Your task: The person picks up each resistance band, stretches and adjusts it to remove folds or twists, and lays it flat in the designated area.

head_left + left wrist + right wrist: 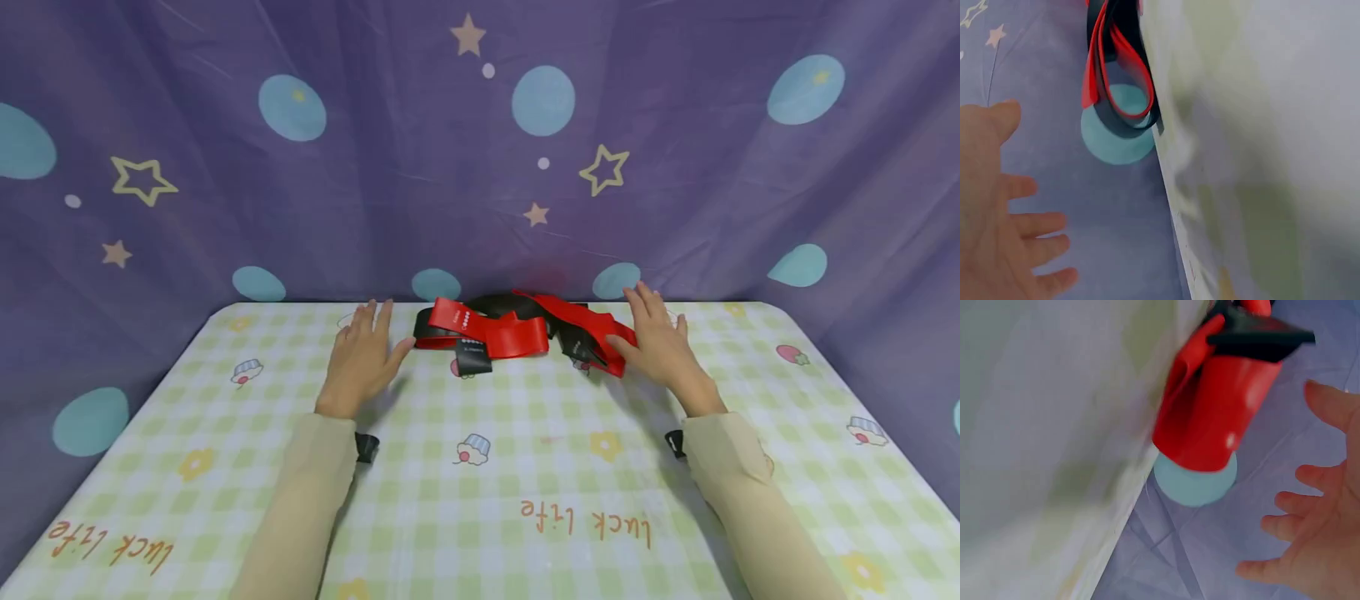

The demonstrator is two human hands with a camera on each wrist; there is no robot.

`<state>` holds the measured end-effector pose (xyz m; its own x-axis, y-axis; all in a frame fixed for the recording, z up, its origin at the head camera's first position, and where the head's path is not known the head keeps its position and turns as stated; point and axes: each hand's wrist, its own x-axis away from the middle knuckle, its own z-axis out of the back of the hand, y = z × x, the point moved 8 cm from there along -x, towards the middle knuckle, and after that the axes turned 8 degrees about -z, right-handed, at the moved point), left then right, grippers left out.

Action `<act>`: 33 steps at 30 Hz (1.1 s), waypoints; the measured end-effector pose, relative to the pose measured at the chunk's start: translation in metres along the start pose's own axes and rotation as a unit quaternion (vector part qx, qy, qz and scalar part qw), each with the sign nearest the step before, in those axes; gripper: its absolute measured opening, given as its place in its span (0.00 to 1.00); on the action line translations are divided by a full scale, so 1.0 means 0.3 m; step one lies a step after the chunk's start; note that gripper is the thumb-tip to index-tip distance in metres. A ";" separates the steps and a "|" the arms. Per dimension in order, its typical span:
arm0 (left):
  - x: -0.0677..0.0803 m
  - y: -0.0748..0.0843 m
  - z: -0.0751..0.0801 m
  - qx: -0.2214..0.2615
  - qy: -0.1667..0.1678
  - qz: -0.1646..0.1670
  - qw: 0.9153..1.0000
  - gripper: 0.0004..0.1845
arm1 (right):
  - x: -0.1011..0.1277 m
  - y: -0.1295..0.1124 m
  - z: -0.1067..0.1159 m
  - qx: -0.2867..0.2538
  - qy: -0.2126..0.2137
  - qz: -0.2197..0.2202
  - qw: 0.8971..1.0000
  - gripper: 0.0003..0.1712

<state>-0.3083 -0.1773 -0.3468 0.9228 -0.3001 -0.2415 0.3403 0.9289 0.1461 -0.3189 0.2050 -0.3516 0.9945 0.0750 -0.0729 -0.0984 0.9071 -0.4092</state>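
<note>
A heap of red and black flat loop bands, which look like resistance bands (517, 337), lies at the far edge of the table. Several of them overlap, and white print shows on some. My left hand (360, 358) is just left of the heap, fingers spread and holding nothing. At the heap's right end, my right hand (663, 346) is also spread, its thumb overlapping a red band (581, 317) in the head view. The left wrist view shows a black and red loop (1119, 125) apart from the left fingers. In the right wrist view, a folded red band (1222, 412) stands apart from the right thumb.
The table (420, 533) has a green checked cloth printed with cupcakes, flowers and lettering. A purple curtain (450, 208) with stars and blue dots hangs right behind the far edge and along both sides. Dark straps (367, 448) show at the cuffs.
</note>
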 end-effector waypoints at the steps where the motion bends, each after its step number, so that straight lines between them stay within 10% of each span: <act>1: -0.005 0.007 0.003 0.001 0.009 -0.005 1.000 0.37 | -0.002 -0.007 -0.005 -0.004 0.001 0.005 1.000 0.46; 16: -0.113 0.110 -0.025 0.132 -0.010 -0.016 0.991 0.31 | 0.011 -0.128 -0.057 -0.146 -0.028 0.068 0.987 0.40; 33: -0.243 0.086 -0.100 0.244 -0.032 0.095 0.964 0.22 | 0.028 -0.274 -0.122 -0.208 -0.012 0.081 0.975 0.34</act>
<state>-0.3721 -0.1250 -0.3541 0.9809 -0.1618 -0.1082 0.1938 0.7600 0.6204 -0.3037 0.1160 -0.3519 0.9648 0.2176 -0.1474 -0.2547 0.6360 -0.7285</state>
